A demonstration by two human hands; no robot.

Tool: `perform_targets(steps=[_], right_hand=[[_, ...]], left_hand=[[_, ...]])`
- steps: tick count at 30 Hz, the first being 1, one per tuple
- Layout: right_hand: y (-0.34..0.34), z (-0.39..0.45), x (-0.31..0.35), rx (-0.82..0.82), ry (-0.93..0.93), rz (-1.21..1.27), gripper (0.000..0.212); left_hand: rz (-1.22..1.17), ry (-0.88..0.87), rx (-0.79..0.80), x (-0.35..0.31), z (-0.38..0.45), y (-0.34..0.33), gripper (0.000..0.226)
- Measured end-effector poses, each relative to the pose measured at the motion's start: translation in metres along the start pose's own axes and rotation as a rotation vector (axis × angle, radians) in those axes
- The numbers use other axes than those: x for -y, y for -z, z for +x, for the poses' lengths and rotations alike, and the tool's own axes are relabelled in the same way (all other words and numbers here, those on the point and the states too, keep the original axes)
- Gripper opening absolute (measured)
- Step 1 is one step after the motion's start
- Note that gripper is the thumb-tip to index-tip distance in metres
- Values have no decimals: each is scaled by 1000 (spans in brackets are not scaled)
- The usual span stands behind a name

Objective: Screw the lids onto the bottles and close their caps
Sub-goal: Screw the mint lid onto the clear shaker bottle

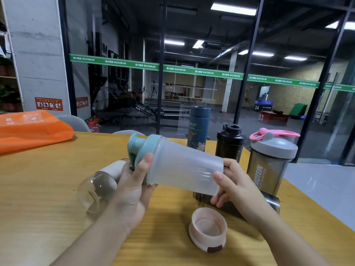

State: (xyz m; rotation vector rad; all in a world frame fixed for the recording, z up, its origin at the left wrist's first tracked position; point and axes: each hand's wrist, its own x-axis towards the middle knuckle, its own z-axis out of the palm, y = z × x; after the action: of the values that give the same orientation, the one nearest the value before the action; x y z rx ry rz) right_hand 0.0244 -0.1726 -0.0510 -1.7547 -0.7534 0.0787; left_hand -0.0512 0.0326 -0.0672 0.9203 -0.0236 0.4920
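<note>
Above the wooden table (48, 189), a frosted shaker (184, 167) is held on its side between both hands. The left hand (132, 187) curls round the neck end, thumb across the teal lid (146, 150), which sits on the bottle mouth; whether it is fully screwed down cannot be told. The flip cap (134, 144) on that lid appears to stand away from the spout, so closing it likely remains. The right hand (232, 185) grips the shaker's base, thumb on the near wall and fingers wrapped beneath.

At the far edge of the table, three bottles stand upright. The blue flask (198, 127) shows what looks like an open top, though this is hard to confirm. The black bottle (229, 144) carries its lid, but the spout appears uncovered. The grey bottle (270, 160) has its grey lid seated and a pink cap (274, 134) lying across the top; whether that cap is snapped shut is unclear.

On the table nearer the person, a clear bottle (96, 189) lies on its side to the left, its mouth apparently bare. A peach lid (208, 227) rests upside down, threads showing, well apart from it and probably its match. A dark bottle (230, 204) lies behind the right hand, largely hidden.

Judged overall, the task is partway through: one lid is in hand, and at least one bottle remains unlidded.
</note>
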Motion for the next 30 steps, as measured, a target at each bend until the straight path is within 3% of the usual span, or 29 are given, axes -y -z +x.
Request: perform_targets(steps=[11,15,20,25,30], right_hand=[[-3,3,1,-58,-35,-32,57],[1,2,1,2,-6,-132,75],[2,-4,-1,80,59,-172,100],[4,-7,0,90,141,-419,91],[5,-7,0,22,209,-442,81]], left_hand=[[-15,24,-33,1,-2,-3,111],[-62,27,-72,6,-3,-5,91],[-98,48,-104,3,-4,-5,96],[-197,59,-132,1,-6,-9,51],[-179,73,-149,0,-6,-9,50]])
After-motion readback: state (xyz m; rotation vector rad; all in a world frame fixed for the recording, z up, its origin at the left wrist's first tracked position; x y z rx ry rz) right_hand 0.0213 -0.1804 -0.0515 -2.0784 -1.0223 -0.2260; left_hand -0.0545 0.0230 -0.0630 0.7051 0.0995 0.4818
